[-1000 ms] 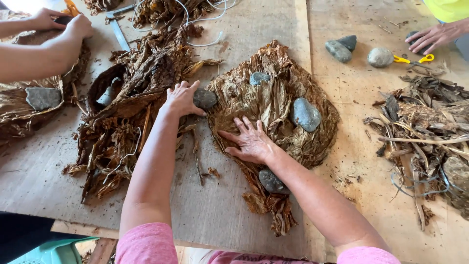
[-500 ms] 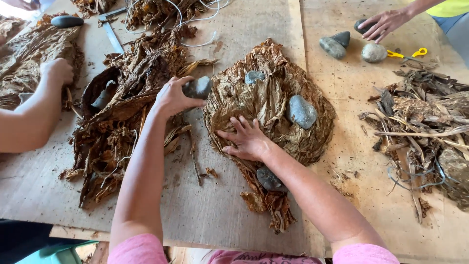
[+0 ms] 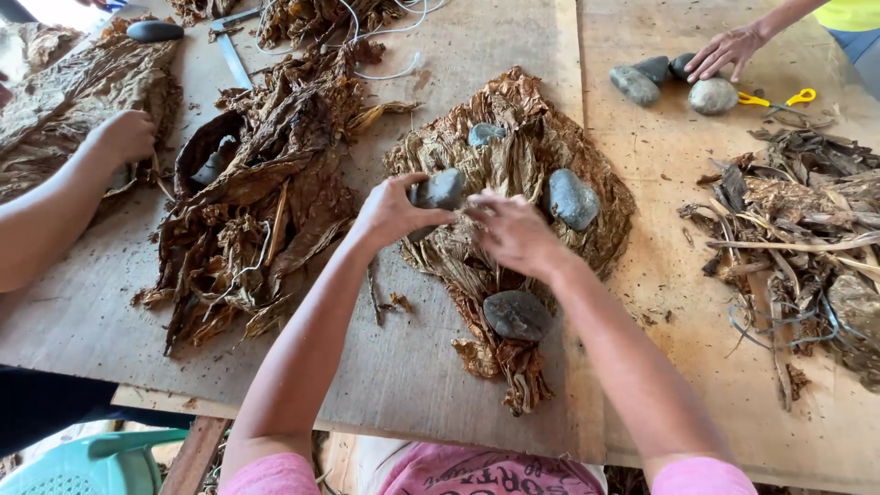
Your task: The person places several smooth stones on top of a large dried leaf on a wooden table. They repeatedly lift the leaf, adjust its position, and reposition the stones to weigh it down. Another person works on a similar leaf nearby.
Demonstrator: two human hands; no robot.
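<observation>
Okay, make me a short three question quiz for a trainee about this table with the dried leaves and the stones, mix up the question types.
1. True or false: the left hand grips a grey stone at the flattened leaf pile.
2. Besides the gripped one, how many stones rest on that pile? A) one B) three C) five
3. Fill in: another person's hand at the top right touches a group of three ______ beside yellow-handled scissors.

Key: 1 true; 2 B; 3 stones. The right hand lies on the leaves, holding nothing that shows.
</observation>
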